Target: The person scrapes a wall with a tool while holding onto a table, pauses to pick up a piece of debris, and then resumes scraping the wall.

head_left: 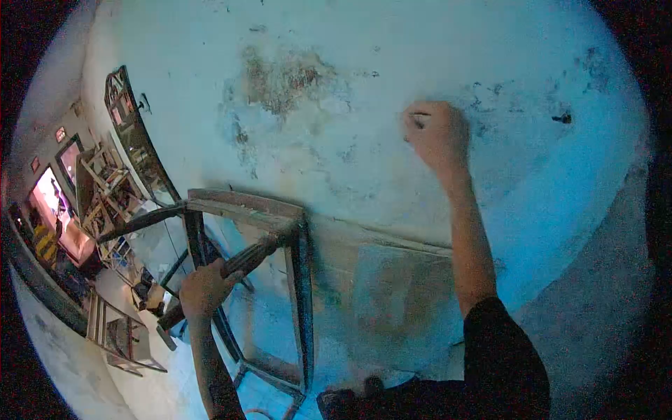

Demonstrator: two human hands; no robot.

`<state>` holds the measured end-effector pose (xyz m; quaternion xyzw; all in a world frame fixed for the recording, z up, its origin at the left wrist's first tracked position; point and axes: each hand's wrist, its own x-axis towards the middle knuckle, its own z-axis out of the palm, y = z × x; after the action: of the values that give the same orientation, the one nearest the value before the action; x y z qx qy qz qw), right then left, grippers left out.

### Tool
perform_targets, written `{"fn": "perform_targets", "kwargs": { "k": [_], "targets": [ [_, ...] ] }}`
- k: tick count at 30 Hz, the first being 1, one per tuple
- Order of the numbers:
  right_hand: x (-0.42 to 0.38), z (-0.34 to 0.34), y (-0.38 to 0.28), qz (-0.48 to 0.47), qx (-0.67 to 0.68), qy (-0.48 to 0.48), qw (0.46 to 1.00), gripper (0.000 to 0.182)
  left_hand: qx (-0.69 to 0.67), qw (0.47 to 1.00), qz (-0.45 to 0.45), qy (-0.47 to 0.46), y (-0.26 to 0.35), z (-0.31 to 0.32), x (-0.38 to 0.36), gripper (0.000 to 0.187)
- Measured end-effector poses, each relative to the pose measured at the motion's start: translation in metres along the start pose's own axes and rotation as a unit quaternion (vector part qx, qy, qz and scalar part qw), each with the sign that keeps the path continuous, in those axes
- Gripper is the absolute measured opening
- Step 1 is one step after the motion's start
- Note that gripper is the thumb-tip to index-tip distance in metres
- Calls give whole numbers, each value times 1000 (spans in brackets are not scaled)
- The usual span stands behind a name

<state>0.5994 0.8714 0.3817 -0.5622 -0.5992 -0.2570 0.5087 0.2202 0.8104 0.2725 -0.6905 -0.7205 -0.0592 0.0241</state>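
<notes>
My left hand (203, 288) is wrapped round a carved wooden bar (250, 257) of a dark wooden furniture frame (302, 308). The frame looks like a bare chair or stool, with open sides, and stands close to the wall. My right hand (441, 140) is raised in front of the stained wall, its fingers curled closed. A small dark spot shows at the curled fingers, but I cannot make out whether it is a held thing or a shadow.
A pale wall (392, 42) with peeling, mouldy patches (287, 84) fills the view ahead. A dark-framed mirror (136, 140) leans at the left. Behind it are stacked wooden furniture parts (105, 175), a bright doorway (59, 210) and a small wooden table (122, 339).
</notes>
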Motion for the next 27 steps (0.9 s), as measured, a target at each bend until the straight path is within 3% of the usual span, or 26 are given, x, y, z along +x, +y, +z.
{"fn": "perform_targets", "kwargs": {
  "k": [4, 6, 8, 10, 12, 14, 15, 16, 17, 18, 19, 20, 21, 22, 23, 25, 26, 27],
  "targets": [
    [1, -16, -11, 40, 62, 27, 997, 10, -2, 1000, -1, -1, 5, -3, -1, 47],
    [8, 21, 1, -3, -33, -71, 997, 8, -2, 1000, -8, -28, 4, -2, -4, 48],
    [1, 5, -9, -29, -48, -23, 998, 8, -9, 999, -20, -36, 5, -7, 0, 48],
    [1, -27, -21, 8, 53, 30, 998, 8, 13, 1000, -2, -23, 7, -10, -2, 49],
    [-3, -15, -16, 23, 57, 43, 997, 6, -1, 1000, 7, 5, 5, -8, -2, 49],
    [-1, 17, -6, -54, -207, 6, 977, 10, -15, 999, 16, 28, 6, -7, -1, 49],
    [1, 20, 3, -27, -96, -69, 993, 16, -14, 1000, 13, 5, 9, -11, 2, 48],
    [-5, 16, 13, -80, -90, -6, 993, 17, -10, 1000, 4, -25, 8, -11, -1, 47],
    [-6, 10, 19, -141, -74, 68, 985, 17, 8, 1000, 6, 3, 3, -4, 1, 47],
    [-8, -11, 10, -68, 82, -1, 994, 18, 6, 1000, 0, -14, 7, -8, -3, 47],
    [-6, -31, 0, 36, 138, -91, 986, 20, 3, 999, -16, -29, 11, -14, -8, 47],
    [-12, -46, -9, -55, 44, -42, 997, 20, -48, 999, 23, -11, 3, -8, -10, 47],
    [-4, -29, 5, -30, 40, -33, 998, 22, -17, 1000, -9, 6, 4, -6, -8, 47],
    [3, 2, 33, -70, -82, -21, 994, 23, -44, 998, -8, -43, 7, -14, -8, 47],
    [5, 16, 12, -29, -109, -114, 987, 25, -8, 1000, 7, 1, 3, 0, -2, 46],
    [0, 43, 36, -112, -189, -122, 968, 25, -10, 1000, 13, -3, -2, 4, -2, 54],
    [-9, 43, 32, -19, -3, -157, 987, 23, 6, 1000, 16, -1, -1, -4, -6, 52],
    [-15, 40, 34, 78, 176, -194, 962, 22, 20, 999, 24, -4, 3, -9, -7, 51]
  ]
}}
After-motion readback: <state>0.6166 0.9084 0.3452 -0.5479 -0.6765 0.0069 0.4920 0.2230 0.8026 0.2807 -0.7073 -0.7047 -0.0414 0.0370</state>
